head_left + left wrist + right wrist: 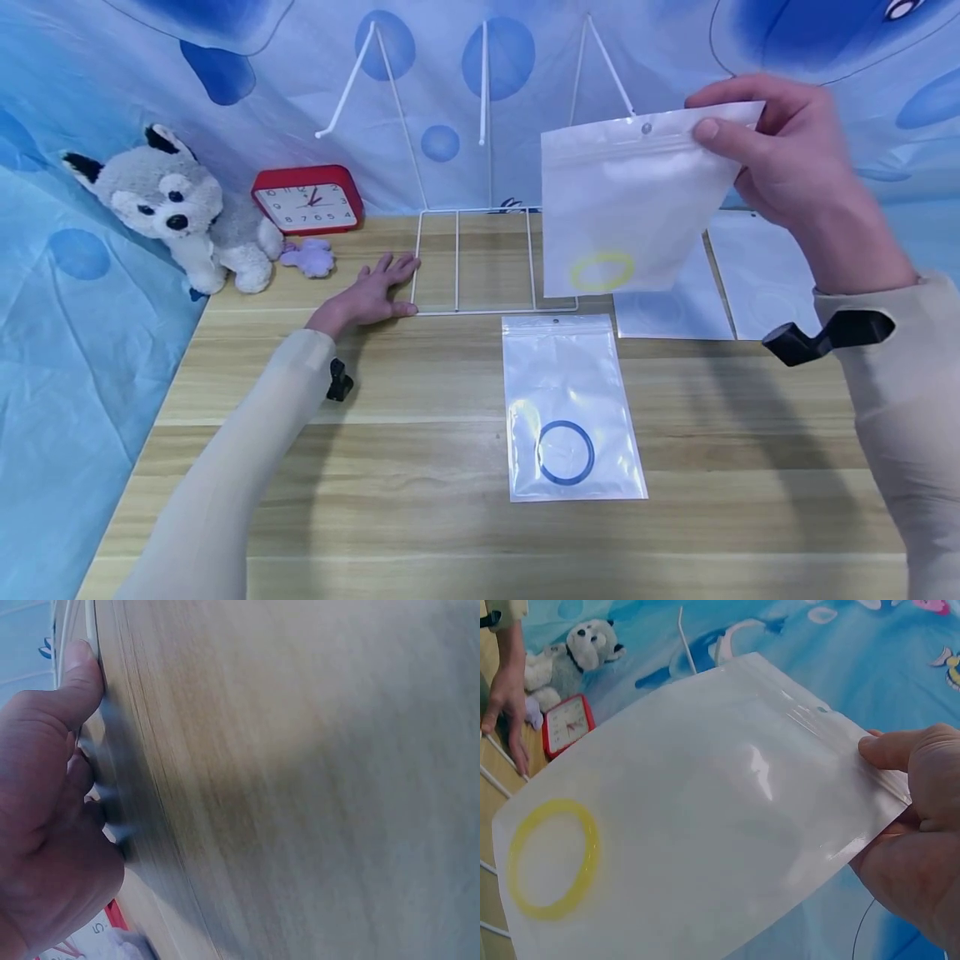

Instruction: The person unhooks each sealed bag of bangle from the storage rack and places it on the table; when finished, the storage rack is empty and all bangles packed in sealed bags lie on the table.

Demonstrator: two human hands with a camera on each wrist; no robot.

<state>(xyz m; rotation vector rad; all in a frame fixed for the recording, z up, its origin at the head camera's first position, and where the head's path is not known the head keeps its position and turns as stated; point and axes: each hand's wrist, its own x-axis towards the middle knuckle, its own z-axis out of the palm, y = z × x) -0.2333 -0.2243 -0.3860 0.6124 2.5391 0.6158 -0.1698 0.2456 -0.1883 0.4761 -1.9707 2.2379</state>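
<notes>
My right hand (787, 150) pinches the top right corner of a white zip bag (630, 200) between thumb and fingers. Through the bag shows a yellow ring (553, 859) near its bottom. The bag's hang hole appears close to the tip of the rightmost prong of a white wire rack (495, 312). Fingers spread, my left hand (371, 292) lies at the left edge of the rack's base, thumb and fingertips at the wire. In front of the rack, a second zip bag (562, 367) with a dark blue ring (566, 452) lies flat on the table.
Two more white bags lie side by side at the back right, the nearer-left bag (675, 317) partly behind the held one. A plush husky (180, 208), a red clock (309, 200) and a small purple toy (309, 257) stand at the back left. Blue printed cloth (82, 333) covers the surroundings.
</notes>
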